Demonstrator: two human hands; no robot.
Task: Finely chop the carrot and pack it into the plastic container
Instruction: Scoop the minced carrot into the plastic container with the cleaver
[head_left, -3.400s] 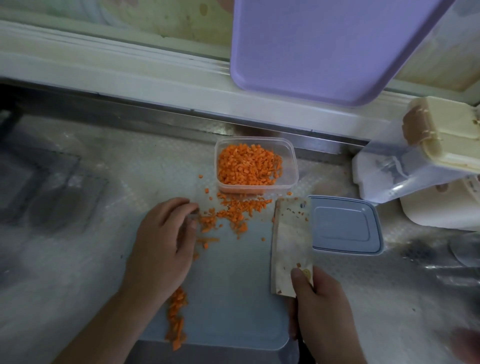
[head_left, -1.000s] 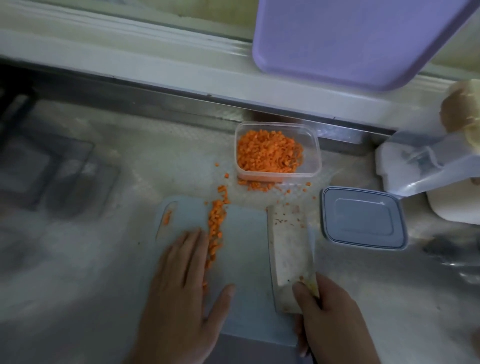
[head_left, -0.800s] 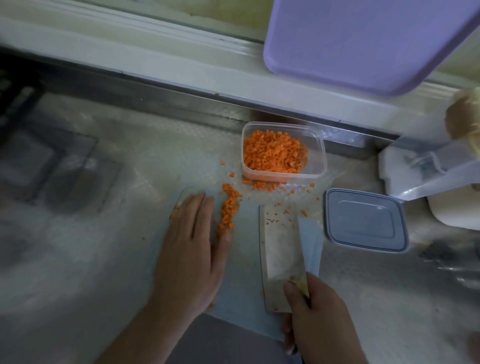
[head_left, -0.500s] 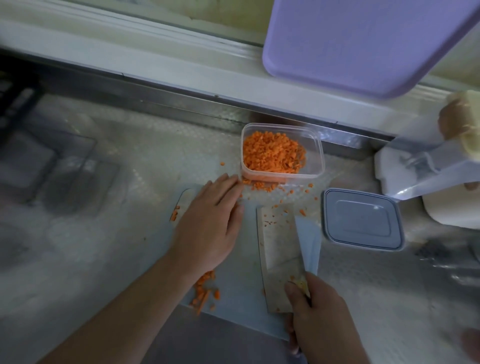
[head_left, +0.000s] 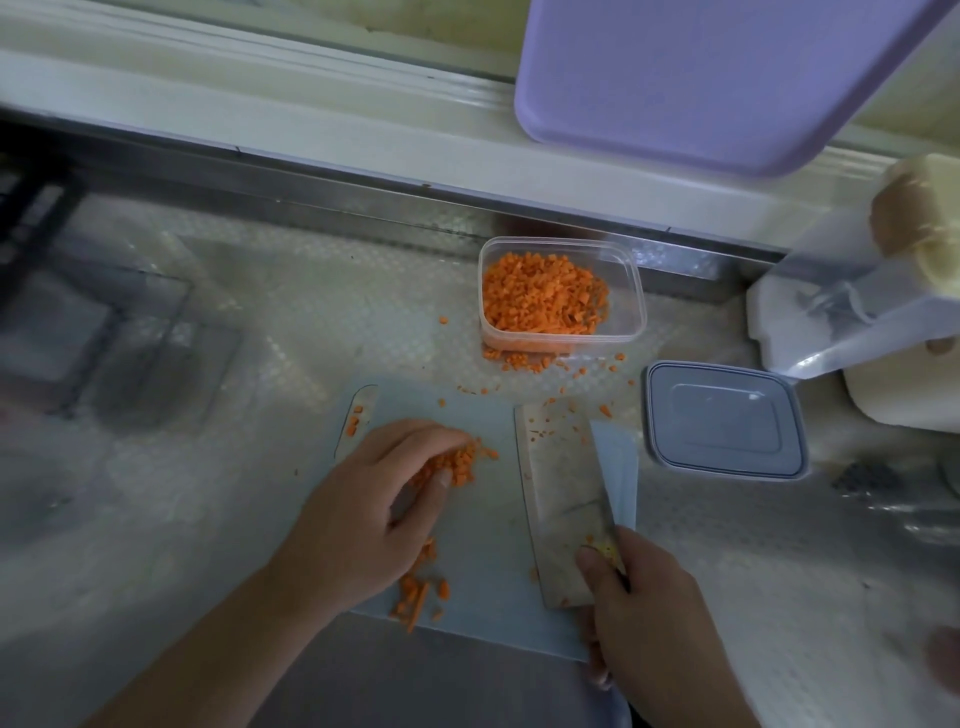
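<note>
Orange carrot bits (head_left: 457, 462) under left hand (head_left: 374, 504), cleaver (head_left: 563, 499) in right hand (head_left: 644, 618).

Open tabletop (head_left: 260, 338) is found left of the plastic container (head_left: 561, 291). On the right, passage is narrowed by the lid (head_left: 724, 421) and a white appliance (head_left: 831, 332). From above, the back is overhung by a purple tray (head_left: 701, 78). The board's right side is occupied by the cleaver (head_left: 563, 493).
</note>
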